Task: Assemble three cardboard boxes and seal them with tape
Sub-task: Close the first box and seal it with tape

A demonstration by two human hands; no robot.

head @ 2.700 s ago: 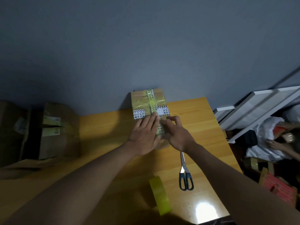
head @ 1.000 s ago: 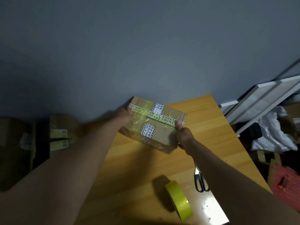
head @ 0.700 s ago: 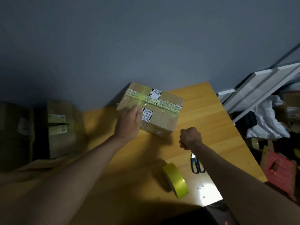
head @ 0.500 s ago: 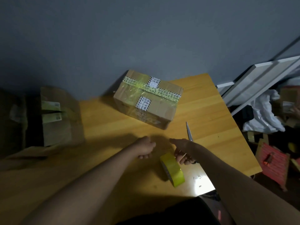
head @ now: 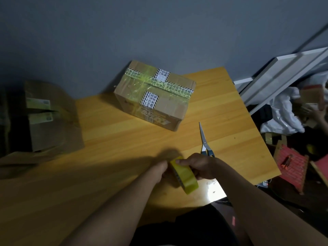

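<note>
The brown cardboard box, sealed with yellow-green printed tape and black-and-white striped labels, stands at the far side of your wooden table, close to the grey wall. It is turned at an angle to the table edge, and neither of your hands touches it.

At the far left, other brown cardboard boxes with pale yellow-green tape strips stand on the left end of the table; they are dim and blurred, so you cannot tell how many there are.

Near the front of the table, your left hand is at the left side of the yellow roll of adhesive tape. Its fingers are curled against the roll, but the roll hides how they hold it. Your right hand grips the roll from the right side, with the thumb on the top of the roll and the fingers bent around its side. The roll stands on its edge.

Just behind your right hand lie the scissors with silver blades and dark blue-grey handles, with the blades closed and pointing toward the box. The handles are partly hidden by your hand.

To the right of the table, white boards lean beside a white cloth, and a red slatted object lies on the floor.
</note>
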